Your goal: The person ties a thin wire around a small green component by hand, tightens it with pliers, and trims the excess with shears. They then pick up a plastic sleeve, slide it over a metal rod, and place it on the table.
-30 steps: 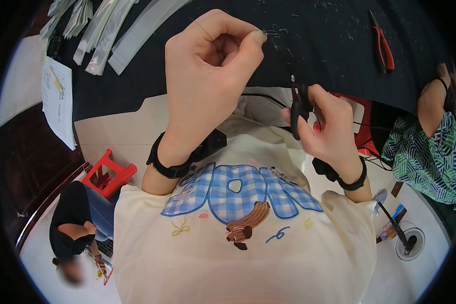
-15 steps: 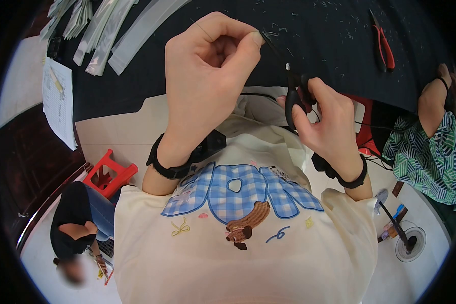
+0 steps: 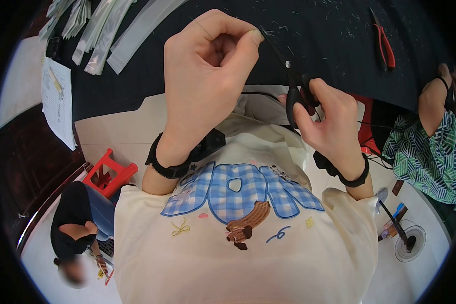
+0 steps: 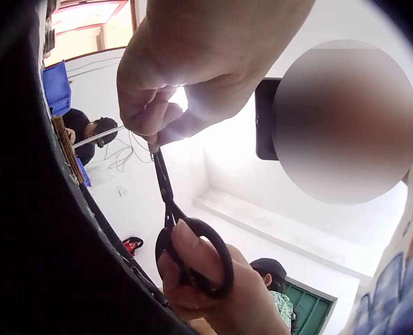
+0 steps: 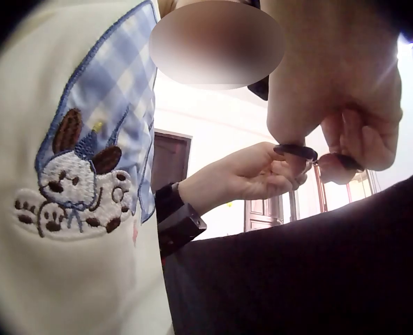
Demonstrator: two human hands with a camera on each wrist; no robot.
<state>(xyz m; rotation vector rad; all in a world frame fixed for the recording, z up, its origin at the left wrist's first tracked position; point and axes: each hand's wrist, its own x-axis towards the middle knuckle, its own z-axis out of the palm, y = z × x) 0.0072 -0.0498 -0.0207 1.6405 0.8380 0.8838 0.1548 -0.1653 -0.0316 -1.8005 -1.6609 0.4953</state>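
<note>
Thumb and index finger of my left hand (image 3: 207,76) pinch fine wire-like strands above the black-covered table (image 3: 152,81). One thin strand (image 3: 199,27) shows over the back of the index finger, and fine loops hang by the fingertips in the left wrist view. My right hand (image 3: 332,119) holds black-handled scissors (image 3: 288,65), with fingers through the handle loops. The blades point up and left, their tips right at the left fingertips and nearly together. What the tips meet is mostly hidden by the fingers.
Short clippings lie scattered over the cloth. Red-handled pliers (image 3: 386,50) lie at the right, and clear plastic sleeves (image 3: 121,50) at the far left. A written sheet (image 3: 58,109) hangs over the left edge. A red stool (image 3: 109,175) and two other people are nearby.
The scissors have moved up and left from apart to the left fingertips, and their blades now lie along the strands there. The left hand has barely moved and keeps its pinch.
</note>
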